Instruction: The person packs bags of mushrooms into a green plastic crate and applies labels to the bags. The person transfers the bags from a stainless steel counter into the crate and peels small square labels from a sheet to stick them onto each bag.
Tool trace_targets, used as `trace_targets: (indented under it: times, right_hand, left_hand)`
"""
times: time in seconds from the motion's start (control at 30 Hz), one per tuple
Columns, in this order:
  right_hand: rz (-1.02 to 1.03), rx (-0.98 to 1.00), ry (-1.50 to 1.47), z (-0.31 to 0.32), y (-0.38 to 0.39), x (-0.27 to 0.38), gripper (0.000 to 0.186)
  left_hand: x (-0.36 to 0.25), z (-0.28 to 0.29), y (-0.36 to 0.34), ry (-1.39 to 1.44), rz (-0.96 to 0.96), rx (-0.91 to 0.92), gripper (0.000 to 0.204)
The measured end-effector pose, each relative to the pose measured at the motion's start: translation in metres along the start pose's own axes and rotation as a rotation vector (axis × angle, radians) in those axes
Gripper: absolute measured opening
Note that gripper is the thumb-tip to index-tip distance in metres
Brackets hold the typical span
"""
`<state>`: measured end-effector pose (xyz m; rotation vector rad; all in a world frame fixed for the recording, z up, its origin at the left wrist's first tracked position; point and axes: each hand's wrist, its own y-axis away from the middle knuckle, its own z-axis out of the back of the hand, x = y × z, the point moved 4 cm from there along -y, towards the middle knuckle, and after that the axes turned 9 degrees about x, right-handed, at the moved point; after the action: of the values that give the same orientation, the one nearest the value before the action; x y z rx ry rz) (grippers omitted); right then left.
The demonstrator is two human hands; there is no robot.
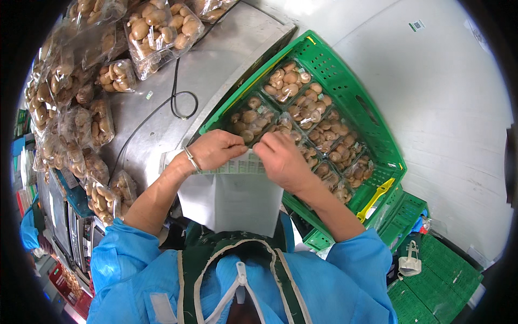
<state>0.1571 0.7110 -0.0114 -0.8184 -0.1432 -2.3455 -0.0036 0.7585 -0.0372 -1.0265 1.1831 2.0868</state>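
Observation:
My left hand [216, 149] is closed on the upper edge of a label sheet [229, 197], its fingertips pressed together. The sheet is white, with rows of small green and white labels along its top, and it hangs down in front of my apron. Right beside it, my right hand [282, 162] is pinched at the sheet's top right; whether a loose label sits between those fingertips is too small to tell. Just beyond both hands, clear-wrapped trays of brown mushrooms [307, 109] fill a green plastic crate [372, 119]. Some of the wrapped trays carry a small label.
Left, a steel table [216, 59] bears many bagged packs of mushrooms [156, 29] and a looped black cable [186, 108]. A yellow strap-like piece [376, 200] lies on the crate's near right side. Green crates [431, 281] stand lower right, before a white wall [448, 108].

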Motion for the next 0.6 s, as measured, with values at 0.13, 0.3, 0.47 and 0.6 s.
trace_targets:
  times: [0.13,0.3,0.47,0.6]
  right_hand:
    - [0.04,-0.08,-0.173,-0.01,0.02,0.008,0.01]
    - [-0.558,-0.205,-0.934,-0.008,0.065,-0.075,0.006]
    - [-0.857,-0.128,-0.739,-0.064,0.1,-0.186,0.015]
    - [-0.823,-0.08,-0.237,-0.098,0.09,-0.213,0.021]
  left_hand:
    - [0.002,0.003,-0.005,-0.108,0.106,0.116,0.03]
    - [0.012,0.005,0.011,-0.219,0.019,-0.051,0.027]
    - [0.0,0.008,0.037,-0.198,0.129,-0.04,0.025]
    - [0.0,0.002,0.052,-0.123,0.151,-0.092,0.024]
